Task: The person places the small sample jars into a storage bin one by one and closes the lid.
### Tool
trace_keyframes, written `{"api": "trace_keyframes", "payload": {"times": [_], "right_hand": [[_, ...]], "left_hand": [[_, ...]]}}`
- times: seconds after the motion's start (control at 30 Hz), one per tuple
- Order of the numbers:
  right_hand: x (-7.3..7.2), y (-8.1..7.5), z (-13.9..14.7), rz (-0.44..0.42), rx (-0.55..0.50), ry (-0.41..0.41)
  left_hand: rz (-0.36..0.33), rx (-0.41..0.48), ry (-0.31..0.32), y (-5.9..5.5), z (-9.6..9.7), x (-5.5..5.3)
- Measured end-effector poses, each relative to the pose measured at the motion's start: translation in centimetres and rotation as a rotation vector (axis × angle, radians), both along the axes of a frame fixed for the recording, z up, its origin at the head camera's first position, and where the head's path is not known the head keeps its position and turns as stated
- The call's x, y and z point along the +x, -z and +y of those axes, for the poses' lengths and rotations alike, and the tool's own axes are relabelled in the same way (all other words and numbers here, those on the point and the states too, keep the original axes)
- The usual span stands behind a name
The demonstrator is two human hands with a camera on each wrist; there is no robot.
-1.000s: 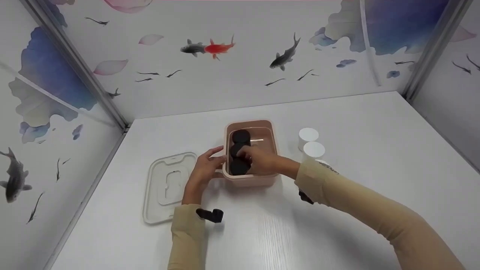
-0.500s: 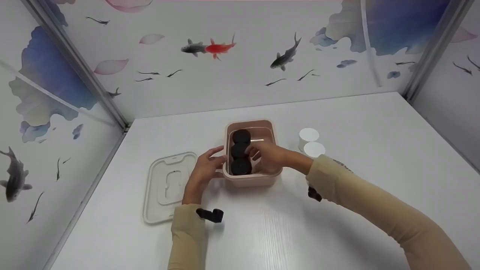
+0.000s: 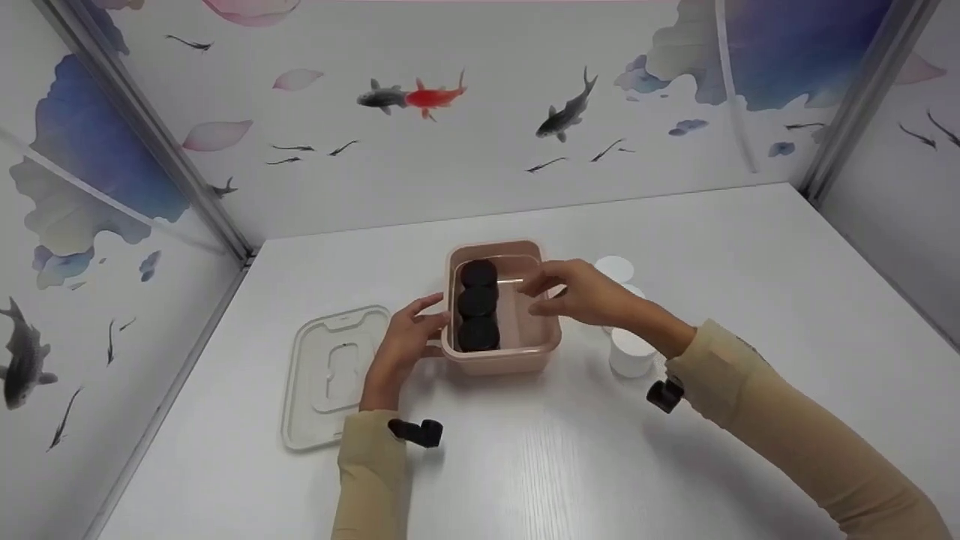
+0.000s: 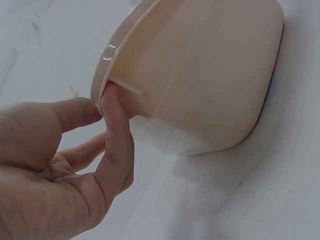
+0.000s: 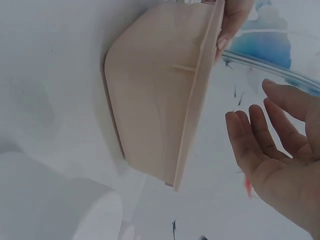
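Observation:
My left hand (image 3: pixel 405 341) grips the left rim of a pink plastic box (image 3: pixel 504 365); in the left wrist view its fingers (image 4: pixel 117 135) curl under the lip, with the thumb against the outer edge. Three black round-topped pieces (image 3: pixel 478 303) stand in a row along the box's left side, and the box's right half shows bare floor. Above the right rim hovers my right hand (image 3: pixel 592 292), fingers loosely bent and apart, holding nothing; the right wrist view shows the same empty hand (image 5: pixel 280 145) clear of the box wall (image 5: pixel 150 95).
Right of the box stand three white cylinders (image 3: pixel 632 352) in a row, partly hidden by the right hand and wrist. A pale rectangular lid (image 3: pixel 300 397) lies on the white table (image 3: pixel 487 465) to the left, beside the left forearm. Fish-printed panels (image 3: pixel 480 165) enclose the table.
My right hand has let go of the black pieces, risen out of the box and moved right. The nearest white cylinder is now uncovered. My left hand keeps its hold on the rim.

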State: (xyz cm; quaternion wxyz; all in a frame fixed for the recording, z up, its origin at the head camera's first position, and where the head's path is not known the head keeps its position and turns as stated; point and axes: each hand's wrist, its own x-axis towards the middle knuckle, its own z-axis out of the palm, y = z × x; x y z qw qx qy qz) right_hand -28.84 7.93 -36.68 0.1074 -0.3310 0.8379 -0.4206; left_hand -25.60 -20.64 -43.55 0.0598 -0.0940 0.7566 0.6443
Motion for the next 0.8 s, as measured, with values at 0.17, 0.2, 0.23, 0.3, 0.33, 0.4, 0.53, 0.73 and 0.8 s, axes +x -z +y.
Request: {"api": "trace_keyframes", "payload": {"times": [0.17,0.2,0.23,0.3,0.33,0.4,0.53,0.73,0.8], "right_hand": [[0.4,-0.5,2.3,-0.011,-0.067,0.072],[0.5,-0.6,2.8,-0.009,-0.081,0.089],[0.6,-0.7,3.3,-0.014,-0.097,0.105],[0.8,-0.9,4.3,-0.018,-0.119,0.135],[0.9,-1.0,4.8,-0.020,-0.128,0.146],[1.0,-1.0,5.6,-0.014,-0.137,0.160],[1.1,-0.6,6.9,-0.022,-0.136,0.164],[1.0,0.9,9.0,-0.035,-0.132,0.138],[0.8,1.6,9.7,-0.022,-0.134,0.126]], "left_hand": [[-0.008,0.009,-0.005,-0.1,0.0,0.0],[-0.009,0.010,-0.004,-0.1,0.1,0.0],[-0.011,0.013,-0.006,-0.1,0.1,0.0],[-0.011,0.010,-0.008,-0.2,0.1,0.0],[-0.011,0.007,-0.009,-0.2,0.0,0.1],[-0.009,0.000,-0.008,-0.2,0.0,0.1],[-0.012,-0.010,-0.011,0.0,-0.1,0.1],[-0.009,0.002,-0.010,0.1,-0.1,0.0],[-0.001,0.002,-0.006,0.1,-0.1,0.0]]}}
